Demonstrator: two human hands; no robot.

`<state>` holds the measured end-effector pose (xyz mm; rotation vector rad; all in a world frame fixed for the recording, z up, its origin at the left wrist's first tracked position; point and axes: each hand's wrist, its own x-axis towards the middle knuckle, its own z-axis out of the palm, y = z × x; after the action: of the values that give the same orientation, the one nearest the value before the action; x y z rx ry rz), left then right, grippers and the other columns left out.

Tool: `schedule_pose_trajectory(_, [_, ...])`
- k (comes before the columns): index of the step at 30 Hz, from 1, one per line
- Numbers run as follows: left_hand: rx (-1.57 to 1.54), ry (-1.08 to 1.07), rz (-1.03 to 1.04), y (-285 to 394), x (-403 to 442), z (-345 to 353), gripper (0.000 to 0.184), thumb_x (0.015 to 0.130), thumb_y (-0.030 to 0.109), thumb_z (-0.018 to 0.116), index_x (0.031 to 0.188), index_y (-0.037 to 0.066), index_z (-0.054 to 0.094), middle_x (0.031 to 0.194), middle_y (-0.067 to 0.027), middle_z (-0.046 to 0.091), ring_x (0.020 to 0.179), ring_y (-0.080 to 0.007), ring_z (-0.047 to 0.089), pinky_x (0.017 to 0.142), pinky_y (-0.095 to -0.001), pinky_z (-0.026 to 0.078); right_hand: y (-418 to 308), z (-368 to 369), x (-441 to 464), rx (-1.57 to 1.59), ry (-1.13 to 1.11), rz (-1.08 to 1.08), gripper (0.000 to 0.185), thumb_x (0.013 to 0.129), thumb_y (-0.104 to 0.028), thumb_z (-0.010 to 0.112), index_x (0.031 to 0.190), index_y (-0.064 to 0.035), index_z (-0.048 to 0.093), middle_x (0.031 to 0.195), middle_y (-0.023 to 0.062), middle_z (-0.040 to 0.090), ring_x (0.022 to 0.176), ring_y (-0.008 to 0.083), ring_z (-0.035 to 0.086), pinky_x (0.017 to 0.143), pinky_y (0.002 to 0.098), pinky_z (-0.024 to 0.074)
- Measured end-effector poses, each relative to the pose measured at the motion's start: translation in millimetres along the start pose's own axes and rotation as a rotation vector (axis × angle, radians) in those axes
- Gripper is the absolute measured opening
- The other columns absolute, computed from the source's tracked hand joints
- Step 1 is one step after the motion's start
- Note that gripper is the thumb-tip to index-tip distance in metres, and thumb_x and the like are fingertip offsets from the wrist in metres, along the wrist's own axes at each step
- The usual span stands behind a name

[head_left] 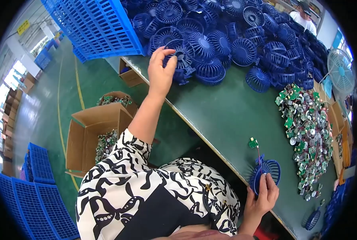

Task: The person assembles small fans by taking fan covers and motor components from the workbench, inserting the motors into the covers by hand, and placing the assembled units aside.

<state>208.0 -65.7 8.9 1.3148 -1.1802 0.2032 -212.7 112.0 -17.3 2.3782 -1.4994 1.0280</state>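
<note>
Green tbl [226,106], 2 hands [264,201], 1 blue cage [272,169] in R, 1 wired PCB [253,143]

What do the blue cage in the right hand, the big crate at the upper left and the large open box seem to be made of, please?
Blue cage: probably moulded plastic, slightly glossy, judging by its thin, even ribs.
Crate: likely rigid plastic with a soft sheen, given the regular slots and uniform colour.
Open box: apparently cardboard, matt brown, with creased, fold-out flaps.

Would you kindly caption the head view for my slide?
Right hand holding a blue cage, left hand at the heaped cages.
</note>
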Motion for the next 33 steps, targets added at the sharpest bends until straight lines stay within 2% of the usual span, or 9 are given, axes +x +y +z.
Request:
schedule_pose_trajectory(7, [-0.116, -0.220, -0.019, 32, -4, 12, 0.026, 0.091, 0.021, 0.066, 0.109, 0.003, 0.071, 0.116, -0.0138, 0.068, 0.110, -0.0264, 0.063, 0.098, -0.0351, 0.047, -3, 1, 2, 0.000, -0.027, 0.020, 0.054, 0.071, -0.014, 0.083, 0.123, -0.0035, 0.071, 0.125, 0.0189, 0.064, 0.103, 0.0353, 0.062, 0.089, 0.0422, 0.0488])
schedule_pose_trajectory(9, [-0.065, -0.270, -0.009, 36, 0, 12, 0.029, 0.092, 0.020, 0.064, 0.115, 0.003, 0.070, 0.117, -0.0112, 0.068, 0.106, -0.0222, 0.064, 0.096, -0.0328, 0.047, -8, 0, 2, 0.013, -0.056, 0.070, 0.053, 0.073, -0.005, 0.079, 0.125, -0.0036, 0.070, 0.126, 0.0194, 0.063, 0.112, 0.0360, 0.060, 0.097, 0.0438, 0.0477])
schedule_pose_trajectory(16, [0.014, -0.179, -0.019, 15, 15, 11, 0.031, 0.093, 0.020, 0.066, 0.119, 0.004, 0.068, 0.109, -0.0090, 0.071, 0.093, -0.0161, 0.066, 0.085, -0.0312, 0.052, 12, -19, -17, 0.040, 0.109, 0.251, 0.045, 0.083, 0.000, 0.072, 0.127, 0.0025, 0.066, 0.134, 0.0202, 0.059, 0.122, 0.0339, 0.058, 0.106, 0.0433, 0.0461])
schedule_pose_trajectory(18, [0.021, -0.142, -0.065, 6, 15, 10, 0.034, 0.088, 0.024, 0.071, 0.116, 0.005, 0.070, 0.107, -0.0130, 0.072, 0.094, -0.0244, 0.071, 0.087, -0.0362, 0.054, 45, -24, -25, 0.058, 0.248, 0.173, 0.040, 0.086, 0.002, 0.068, 0.126, 0.0056, 0.065, 0.135, 0.0216, 0.058, 0.122, 0.0344, 0.059, 0.107, 0.0440, 0.0455])
schedule_pose_trajectory(21, [0.290, -0.111, 0.297, -4, 15, -1, 0.028, 0.089, 0.017, 0.070, 0.114, 0.005, 0.072, 0.111, -0.0134, 0.071, 0.100, -0.0260, 0.068, 0.094, -0.0358, 0.052, 63, -54, -37, -0.092, 0.342, 0.296, 0.039, 0.084, 0.005, 0.068, 0.123, 0.0065, 0.067, 0.132, 0.0220, 0.061, 0.120, 0.0340, 0.061, 0.106, 0.0426, 0.0458])
schedule_pose_trajectory(22, [0.134, -0.099, 0.141, -3, 11, 3, 0.026, 0.091, 0.015, 0.069, 0.115, 0.004, 0.072, 0.113, -0.0127, 0.070, 0.102, -0.0247, 0.066, 0.096, -0.0348, 0.051, 61, -64, -29, -0.221, 0.328, 0.373, 0.039, 0.082, 0.006, 0.068, 0.121, 0.0066, 0.068, 0.130, 0.0219, 0.062, 0.119, 0.0337, 0.061, 0.105, 0.0417, 0.0460])
schedule_pose_trajectory(25, [-0.033, -0.130, -0.047, -51, 17, 5, 0.030, 0.100, 0.016, 0.063, 0.127, 0.002, 0.066, 0.120, -0.0092, 0.068, 0.110, -0.0156, 0.063, 0.099, -0.0294, 0.048, 78, -96, -19, -0.339, 0.401, 0.336, 0.038, 0.081, 0.000, 0.074, 0.119, 0.0034, 0.070, 0.122, 0.0195, 0.066, 0.113, 0.0329, 0.063, 0.099, 0.0399, 0.0491])
schedule_pose_trajectory(31, [0.021, 0.048, 0.062, -68, 12, 1, 0.029, 0.100, 0.019, 0.064, 0.121, 0.000, 0.069, 0.118, -0.0117, 0.070, 0.106, -0.0180, 0.064, 0.097, -0.0306, 0.048, 149, -147, -51, -0.604, 0.547, 0.594, 0.031, 0.091, -0.014, 0.073, 0.114, 0.0061, 0.069, 0.115, 0.0193, 0.067, 0.107, 0.0329, 0.064, 0.095, 0.0405, 0.0487])
schedule_pose_trajectory(33, [0.159, 0.095, 0.128, -61, 17, -5, 0.027, 0.095, 0.018, 0.067, 0.115, 0.001, 0.072, 0.112, -0.0127, 0.071, 0.102, -0.0218, 0.064, 0.096, -0.0344, 0.048, 199, -162, -83, -0.668, 0.423, 0.712, 0.034, 0.095, -0.021, 0.069, 0.117, 0.0049, 0.069, 0.116, 0.0207, 0.067, 0.106, 0.0336, 0.064, 0.096, 0.0407, 0.0482])
